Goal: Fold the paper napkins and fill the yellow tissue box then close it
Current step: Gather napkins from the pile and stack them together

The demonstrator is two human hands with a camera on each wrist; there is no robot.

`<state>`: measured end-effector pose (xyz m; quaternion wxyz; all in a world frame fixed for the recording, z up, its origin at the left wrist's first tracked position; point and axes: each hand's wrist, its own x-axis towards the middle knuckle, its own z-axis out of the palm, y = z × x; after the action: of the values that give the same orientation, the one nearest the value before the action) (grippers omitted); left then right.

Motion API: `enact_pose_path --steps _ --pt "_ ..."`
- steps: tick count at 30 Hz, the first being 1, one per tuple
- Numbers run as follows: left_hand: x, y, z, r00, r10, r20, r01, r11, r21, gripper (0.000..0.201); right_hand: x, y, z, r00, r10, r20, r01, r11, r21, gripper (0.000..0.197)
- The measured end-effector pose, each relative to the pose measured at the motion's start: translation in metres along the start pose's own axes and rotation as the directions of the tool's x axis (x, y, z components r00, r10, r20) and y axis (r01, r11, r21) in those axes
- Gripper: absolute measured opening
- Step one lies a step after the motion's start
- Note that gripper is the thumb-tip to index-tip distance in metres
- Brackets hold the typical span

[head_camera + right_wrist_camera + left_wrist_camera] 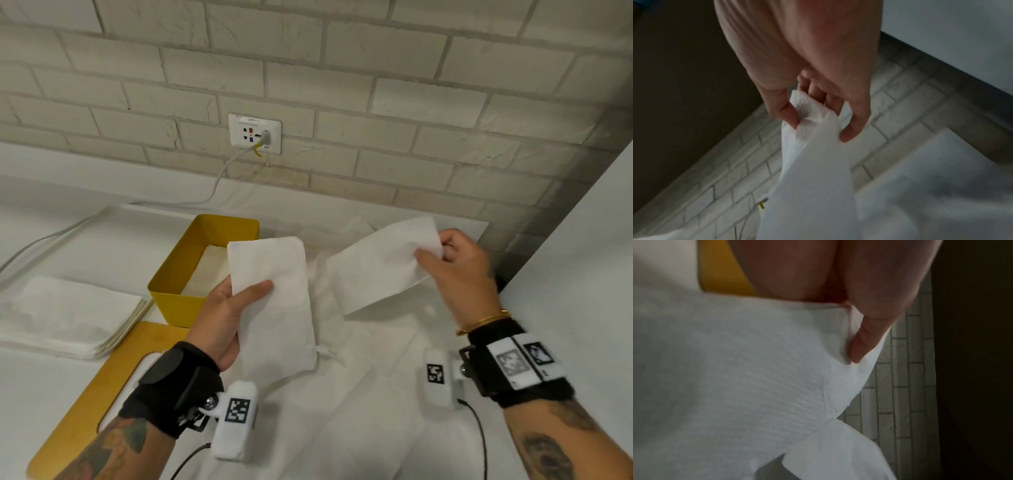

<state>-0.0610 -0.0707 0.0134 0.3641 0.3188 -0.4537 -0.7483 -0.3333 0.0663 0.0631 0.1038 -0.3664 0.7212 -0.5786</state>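
Left hand: a folded napkin is pinched under the thumb, just beside the yellow tissue box near the counter's back edge.
Right hand: a second napkin is pinched by one corner.
Risk: its fold may be lost as it dangles, or the thin paper torn.

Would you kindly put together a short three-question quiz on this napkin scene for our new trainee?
1. True or false: the yellow tissue box is closed.
2. Which hand holds the folded napkin nearest the box? A) left hand B) right hand
3. Fill in: the stack of napkins lies to the ____ of the box in the head view.

Key: 1 false, it stands open, its lid lying on the table; 2 A, while the right hand pinches a second napkin; 3 left.
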Motion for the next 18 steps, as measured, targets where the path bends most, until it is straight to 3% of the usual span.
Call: enact_pose_path --steps 3,6,8,12,15,18 --pt "0.007 0.004 0.008 1.000 0.024 0.015 -0.025 0.997 0.072 0.036 -0.010 -0.032 -0.018 0.974 -0.145 0.171 0.151 0.988 -0.021 0.021" --pt "0.011 0.005 0.015 0.999 0.029 0.037 -0.034 0.990 0.140 0.036 -0.028 -0.057 -0.022 0.889 -0.102 0.447 0.136 0.990 -0.044 0.011" --pt "0.011 0.004 0.021 0.998 0.019 0.060 -0.028 0.986 0.166 0.031 -0.036 -0.066 -0.017 0.839 -0.068 0.539 0.097 0.995 -0.025 0.011" --pt "0.004 -0.001 0.035 0.994 0.070 0.085 -0.091 0.957 0.276 0.018 -0.036 -0.061 0.002 0.873 0.034 0.486 -0.100 0.989 0.110 0.023" --pt "-0.004 -0.010 0.043 0.983 0.152 0.104 -0.182 0.890 0.419 0.016 -0.030 -0.049 0.019 0.898 0.126 0.421 -0.180 0.979 0.092 0.028" --pt "-0.011 -0.019 0.052 0.987 0.079 0.143 -0.130 0.909 0.396 0.025 -0.032 -0.045 0.033 0.892 0.156 0.424 -0.216 0.971 0.097 0.030"
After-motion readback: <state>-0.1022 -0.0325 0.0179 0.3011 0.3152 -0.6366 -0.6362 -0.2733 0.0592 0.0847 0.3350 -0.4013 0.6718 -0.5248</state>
